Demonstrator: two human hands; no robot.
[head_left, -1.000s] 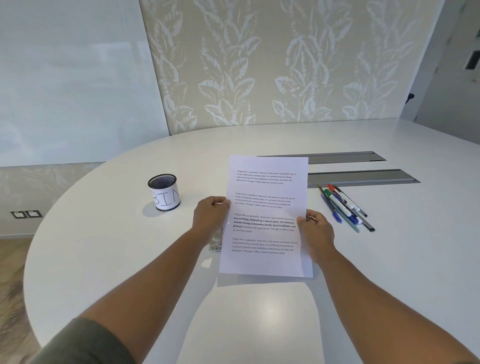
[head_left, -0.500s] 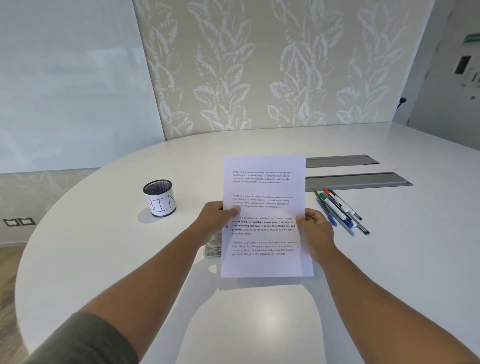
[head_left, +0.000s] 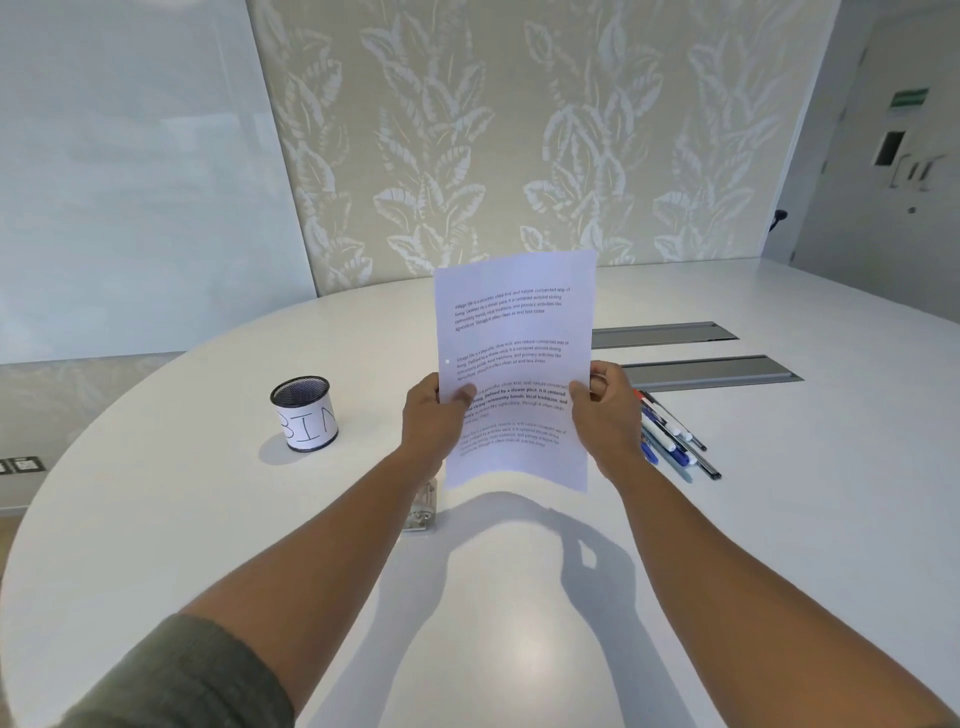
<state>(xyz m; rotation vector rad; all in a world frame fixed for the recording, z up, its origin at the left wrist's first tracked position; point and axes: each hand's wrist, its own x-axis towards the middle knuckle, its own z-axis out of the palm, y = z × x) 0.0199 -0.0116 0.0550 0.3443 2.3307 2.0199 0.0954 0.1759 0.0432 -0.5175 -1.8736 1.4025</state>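
Right of the bin cup (head_left: 306, 413), our left hand (head_left: 434, 415) pinches the printed sheet (head_left: 514, 332), held upright above the counter (head_left: 208, 519) — our right hand (head_left: 605, 415) pinches its other edge. Even, gentle tension should stop it buckling.

Bright, even light; soft arm shadows on the table (head_left: 208, 519) — wide-angle bending at edges.

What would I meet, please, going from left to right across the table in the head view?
BIN cup → left hand → printed sheet → right hand → pens.
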